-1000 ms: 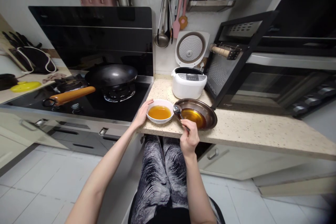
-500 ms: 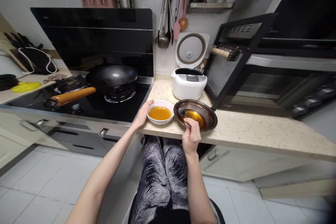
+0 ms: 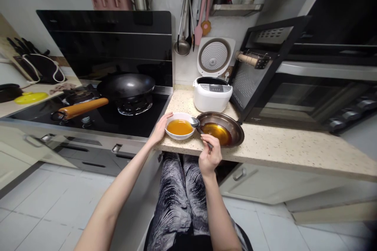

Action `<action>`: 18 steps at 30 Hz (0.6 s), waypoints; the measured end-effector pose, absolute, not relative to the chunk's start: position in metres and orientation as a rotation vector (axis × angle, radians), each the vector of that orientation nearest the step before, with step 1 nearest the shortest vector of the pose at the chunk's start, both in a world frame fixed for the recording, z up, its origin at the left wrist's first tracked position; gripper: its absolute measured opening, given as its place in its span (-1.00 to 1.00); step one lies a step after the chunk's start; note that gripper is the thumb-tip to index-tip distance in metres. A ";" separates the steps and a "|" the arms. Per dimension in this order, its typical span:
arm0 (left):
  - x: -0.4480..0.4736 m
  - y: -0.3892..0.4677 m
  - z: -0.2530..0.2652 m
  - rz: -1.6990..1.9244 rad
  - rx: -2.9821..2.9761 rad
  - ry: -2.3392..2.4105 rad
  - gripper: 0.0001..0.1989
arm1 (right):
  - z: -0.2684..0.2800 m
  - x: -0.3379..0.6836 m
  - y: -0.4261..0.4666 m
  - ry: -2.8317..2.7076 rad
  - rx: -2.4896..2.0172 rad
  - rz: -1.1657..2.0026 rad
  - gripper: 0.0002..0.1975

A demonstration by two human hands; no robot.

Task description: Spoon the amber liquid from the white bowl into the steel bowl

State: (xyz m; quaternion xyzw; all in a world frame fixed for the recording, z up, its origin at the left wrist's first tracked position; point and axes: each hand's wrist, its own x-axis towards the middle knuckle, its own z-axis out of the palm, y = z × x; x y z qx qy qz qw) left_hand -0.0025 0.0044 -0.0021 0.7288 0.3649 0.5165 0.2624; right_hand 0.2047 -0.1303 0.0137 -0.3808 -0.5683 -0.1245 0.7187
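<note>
A white bowl (image 3: 180,138) of amber liquid stands at the counter's front edge. My left hand (image 3: 160,130) holds its left side, fingers on the rim. Directly to the right is a wide, dark metal bowl (image 3: 237,133) with more amber liquid in the bottom. My right hand (image 3: 210,154) is closed around the handle of a metal spoon (image 3: 194,122). The spoon's head is over the gap where the two bowls meet, at the white bowl's right rim. Whether liquid is in the spoon I cannot tell.
A white rice cooker (image 3: 212,100) with its lid raised stands behind the bowls. To the left, a black wok (image 3: 126,84) with a wooden handle rests on the gas stove (image 3: 103,119). An oven (image 3: 309,98) is at the right; utensils such as tongs (image 3: 187,0) hang on the wall.
My right hand has moved slightly left and down. The spoon's head has gone from inside the metal bowl to the white bowl's right rim. My left hand has stayed on the white bowl.
</note>
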 end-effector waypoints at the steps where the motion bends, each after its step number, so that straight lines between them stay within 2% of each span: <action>1: -0.002 0.004 -0.002 1.403 1.969 0.985 -0.49 | 0.012 0.199 -0.129 -1.283 -0.842 -0.237 -0.80; 18: 0.000 0.003 -0.002 1.410 1.946 0.977 -0.50 | -0.010 0.171 -0.103 -1.310 -0.965 0.079 -0.83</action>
